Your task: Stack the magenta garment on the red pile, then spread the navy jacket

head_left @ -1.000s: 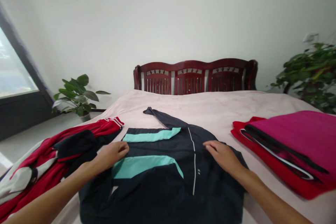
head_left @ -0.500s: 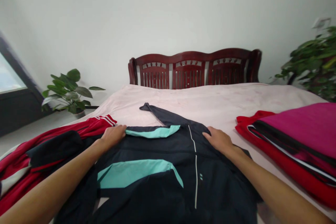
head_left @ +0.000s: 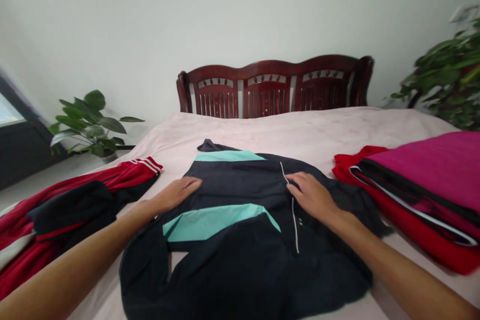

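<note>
A dark navy jacket (head_left: 240, 180) with turquoise panels and a thin white line down one side lies spread on the pink bedsheet (head_left: 337, 125). My left hand (head_left: 183, 192) rests at the jacket's left edge, fingers stretched out over the cloth. On the right, my right hand (head_left: 311, 195) touches the fabric beside the white line, its thumb apart from the fingers. Neither hand visibly pinches the cloth. One sleeve loops toward me at the lower left, and a dark tip of cloth pokes out beyond the far edge.
Red and black clothing (head_left: 123, 180) with white stripes lies on the left. A folded stack (head_left: 423, 170) of magenta, black and red garments sits to the right. Behind the bed's wooden headboard (head_left: 273, 87) is a white wall; potted plants (head_left: 90, 122) stand at both sides.
The jacket's far part now lies flat, with less of the far sleeve showing. My hands have loosened from the cloth; the left has moved slightly right. The view has tilted a little.
</note>
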Tool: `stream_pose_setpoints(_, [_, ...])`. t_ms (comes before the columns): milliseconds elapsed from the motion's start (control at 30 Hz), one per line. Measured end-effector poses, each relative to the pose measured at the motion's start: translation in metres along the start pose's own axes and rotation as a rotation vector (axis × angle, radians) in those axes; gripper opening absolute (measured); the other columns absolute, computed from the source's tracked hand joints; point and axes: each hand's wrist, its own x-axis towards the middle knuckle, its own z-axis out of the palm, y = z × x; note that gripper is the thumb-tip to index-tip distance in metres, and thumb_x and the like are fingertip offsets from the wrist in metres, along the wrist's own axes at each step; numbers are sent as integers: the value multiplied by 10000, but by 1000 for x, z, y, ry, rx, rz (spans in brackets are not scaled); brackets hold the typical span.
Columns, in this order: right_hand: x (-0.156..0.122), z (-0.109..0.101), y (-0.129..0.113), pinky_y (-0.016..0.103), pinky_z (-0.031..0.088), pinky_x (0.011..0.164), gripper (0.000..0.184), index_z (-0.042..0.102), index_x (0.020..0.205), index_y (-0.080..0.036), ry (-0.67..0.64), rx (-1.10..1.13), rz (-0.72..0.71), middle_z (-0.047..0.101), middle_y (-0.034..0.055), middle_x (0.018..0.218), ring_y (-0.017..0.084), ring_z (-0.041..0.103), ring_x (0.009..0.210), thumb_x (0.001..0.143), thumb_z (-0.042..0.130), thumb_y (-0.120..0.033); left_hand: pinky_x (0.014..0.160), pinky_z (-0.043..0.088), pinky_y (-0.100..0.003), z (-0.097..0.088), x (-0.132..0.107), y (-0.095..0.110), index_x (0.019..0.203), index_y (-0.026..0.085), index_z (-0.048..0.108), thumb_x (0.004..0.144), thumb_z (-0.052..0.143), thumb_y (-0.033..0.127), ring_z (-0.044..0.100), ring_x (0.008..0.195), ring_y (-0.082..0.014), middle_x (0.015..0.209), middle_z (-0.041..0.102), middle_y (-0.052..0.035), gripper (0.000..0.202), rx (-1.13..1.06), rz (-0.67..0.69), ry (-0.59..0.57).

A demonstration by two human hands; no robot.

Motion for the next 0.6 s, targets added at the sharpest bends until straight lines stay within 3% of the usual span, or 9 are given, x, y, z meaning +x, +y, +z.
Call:
stream_pose_setpoints(67, [-26,4,-27,399,400,1052,413,608,1277,-219,-75,234,-61,620,89,1295,238,547,1202,952,420,-393,1060,397,-329,3,-33,12,1186,238,631,938,380,520,587,1158,-217,1240,663,-39,452,-60,65,-209])
stream_pose_setpoints(133, [-49,3,-53,399,378,1084,471,547,1358,-227,-191,425,-122,586,84,1359,223,525,1246,964,414,-447,1036,409,-323,1,-63,21,1202,246,609,907,462,485,583,1135,-216,1240,642,-33,407,-65,115,-330])
stream_pose_setpoints(233, [-79,-7,-82,374,365,1095,480,511,1397,-257,-373,588,-232,563,61,1401,197,515,1269,984,400,-475,972,446,-303,-7,-102,26,1124,274,624,866,496,317,603,1057,-200,1168,634,-15,291,10,171,-364])
stream_pose_setpoints(367, [-113,-20,-98,365,352,1088,363,673,1190,-283,-533,513,-463,686,19,1210,169,585,1155,1010,381,-401,927,465,-305,-12,-147,16,1106,324,635,755,456,110,629,1018,-195,1132,624,-10,448,169,139,-329])
stream_pose_setpoints(433, [-128,-22,-100,392,332,1102,323,670,1189,-284,-488,406,-514,684,25,1208,178,581,1155,997,421,-363,926,467,-327,-13,-169,9,1138,336,633,722,464,95,632,1034,-215,1126,630,-23,510,231,59,-283])
stream_pose_setpoints(533, [-149,-23,-100,442,343,1087,352,602,1278,-258,-262,229,-519,633,76,1284,226,545,1197,936,526,-298,912,479,-320,-13,-199,-2,1185,351,627,795,467,179,637,1039,-220,1161,636,-29,456,215,-47,-203])
stream_pose_setpoints(600, [-164,-25,-101,418,413,986,317,621,1218,-227,-137,148,-565,664,95,1184,232,573,1103,916,524,-234,905,487,-302,-12,-220,-8,1212,369,620,853,475,297,640,1045,-217,1218,632,-20,394,201,-92,-120])
